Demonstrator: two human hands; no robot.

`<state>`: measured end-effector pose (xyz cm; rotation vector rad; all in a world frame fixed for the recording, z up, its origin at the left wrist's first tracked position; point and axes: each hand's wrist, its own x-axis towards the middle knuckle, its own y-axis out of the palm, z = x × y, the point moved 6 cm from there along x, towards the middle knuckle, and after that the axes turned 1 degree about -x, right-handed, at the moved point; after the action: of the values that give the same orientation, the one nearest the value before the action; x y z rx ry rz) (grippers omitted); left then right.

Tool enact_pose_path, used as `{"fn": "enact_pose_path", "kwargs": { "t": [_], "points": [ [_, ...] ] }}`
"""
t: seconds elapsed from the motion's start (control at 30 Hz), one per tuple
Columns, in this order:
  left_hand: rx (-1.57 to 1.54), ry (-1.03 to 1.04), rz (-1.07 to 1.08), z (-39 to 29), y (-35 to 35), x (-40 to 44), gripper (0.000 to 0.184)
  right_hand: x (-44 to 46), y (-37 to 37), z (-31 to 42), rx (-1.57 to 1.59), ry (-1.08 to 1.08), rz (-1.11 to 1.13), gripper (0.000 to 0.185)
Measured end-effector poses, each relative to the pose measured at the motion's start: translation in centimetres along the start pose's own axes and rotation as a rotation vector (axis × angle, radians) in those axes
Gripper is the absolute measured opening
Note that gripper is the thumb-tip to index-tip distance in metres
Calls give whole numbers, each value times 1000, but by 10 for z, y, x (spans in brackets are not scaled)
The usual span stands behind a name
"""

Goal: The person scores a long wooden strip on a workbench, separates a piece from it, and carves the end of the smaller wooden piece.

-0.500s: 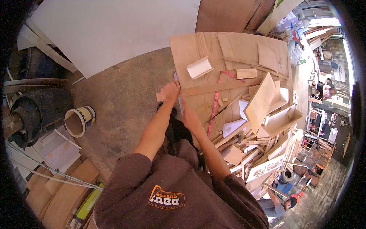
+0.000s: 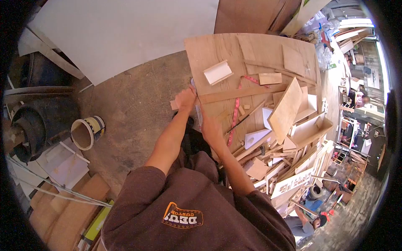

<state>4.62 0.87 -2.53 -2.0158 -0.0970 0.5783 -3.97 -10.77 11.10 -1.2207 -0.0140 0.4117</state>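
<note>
My left hand (image 2: pixel 185 99) is closed at the near-left edge of the wooden tabletop (image 2: pixel 205 50), and what it grips is mostly hidden. A small wooden piece (image 2: pixel 173 105) shows just left of it. Along the table edge, between my hands, runs a thin pale strip (image 2: pixel 198 112). My right hand (image 2: pixel 211 129) is lower and to the right, fingers together against the strip's lower part; its fingertips are partly hidden. A narrow board (image 2: pixel 234 94) lies across the table beside my hands, near a pink measuring tape (image 2: pixel 235 113).
A white-lined wooden piece (image 2: pixel 217 72), a tilted board (image 2: pixel 286 109) and an open box (image 2: pixel 310 131) are on the table. A bucket (image 2: pixel 87 133) stands on the floor at left. A large white panel (image 2: pixel 125 33) is ahead. Another person (image 2: pixel 302 226) is at lower right.
The table and its pieces have shifted very slightly up and left in view. My hands keep nearly the same positions at the table edge.
</note>
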Motion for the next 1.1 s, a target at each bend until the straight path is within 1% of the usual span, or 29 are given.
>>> {"fn": "enact_pose_path", "kwargs": {
  "t": [0.07, 0.1, 0.17, 0.2, 0.27, 0.37, 0.5, 0.57, 0.7, 0.77, 0.8, 0.87, 0.9, 0.97, 1.0, 1.07, 1.1],
  "points": [
    [-22, 10, 14, -1, -2, -2, 55, -4, 5, -3, 84, 147, 189, 74],
    [-21, 9, 15, -1, -1, -2, 55, -2, 8, -2, 85, 148, 190, 74],
    [-4, -6, 3, -1, -2, -1, 55, 0, 20, -6, -107, 197, 305, 73],
    [-3, -4, 2, -1, -1, 1, 55, 1, 23, -6, -105, 199, 304, 73],
    [-7, -27, 33, 2, 3, 5, 54, 4, 21, 0, -161, 80, 170, 73],
    [-10, -26, 32, 2, 1, 5, 54, 7, 20, -1, -113, 115, 227, 73],
    [-15, -36, 66, 1, -8, 4, 54, 1, 21, 0, -132, 142, 245, 73],
    [-34, -33, 97, 2, -6, 5, 57, 2, 21, 3, -209, 98, 197, 63],
    [-46, -45, 72, 5, -4, 11, 57, 8, 23, 2, -165, 78, 171, 66],
    [-43, -52, 75, 3, -7, 10, 59, 9, 19, 0, -50, 122, 242, 67],
    [-45, -54, 76, 2, -8, 9, 59, 9, 18, 0, -51, 121, 244, 67],
    [-20, -55, 58, -1, -13, 6, 53, 8, 20, -4, 19, 184, 316, 62],
    [-20, -53, 58, 0, -12, 7, 53, 8, 23, -6, 19, 185, 314, 62],
    [-25, -28, 93, 0, -9, 8, 55, 13, 32, -10, 67, 124, 234, 61],
    [-24, -27, 93, 0, -10, 8, 55, 14, 39, -12, 68, 124, 234, 61],
    [-26, -42, 91, -1, -13, 7, 57, 22, 42, -12, 57, 20, 71, 58],
    [-27, -45, 90, -1, -14, 7, 57, 28, 46, -11, 56, 17, 73, 58]
  ]
}}
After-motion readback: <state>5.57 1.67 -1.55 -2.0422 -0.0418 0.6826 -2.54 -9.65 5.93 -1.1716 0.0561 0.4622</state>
